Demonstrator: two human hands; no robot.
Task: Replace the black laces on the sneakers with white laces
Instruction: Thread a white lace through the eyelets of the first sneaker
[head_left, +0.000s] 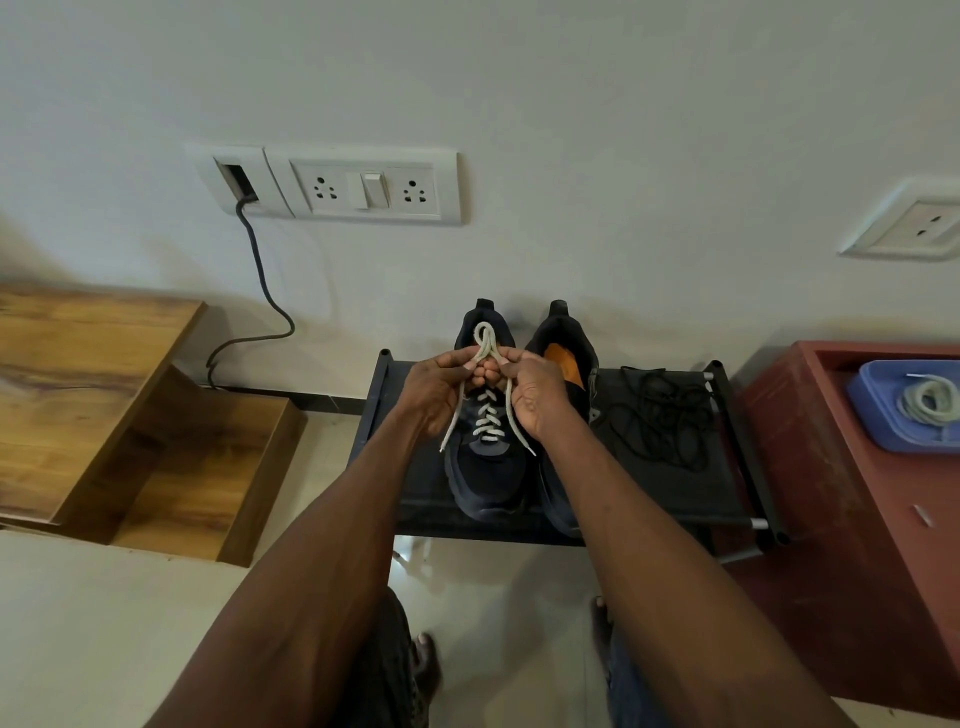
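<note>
Pinching: your left hand (441, 387) and right hand (535, 392) each nip the white lace (485, 338) between curled fingers, holding up one loop above the tongue of the left sneaker (485, 467).
Lace ends: two loose ends hang from your hands, one down each side of the sneaker.
Sneakers: you have two dark ones, side by side on the black rack (675, 483); the left one shows white crossings, the right sneaker (563, 358) shows its orange insole, and your right hand hides where its lacing would be.
Black laces (660, 421): one tangled heap on the rack, just right of the sneakers; you cannot count the strands.
Spare white lace (930, 397): one coil in the blue tray (883, 415) on the red cabinet (831, 519).
Writing: no brand or label can be read anywhere.
Wall: two socket plates, the larger socket plate (363, 184) at left with a grey cable (260, 270) trailing below it.
</note>
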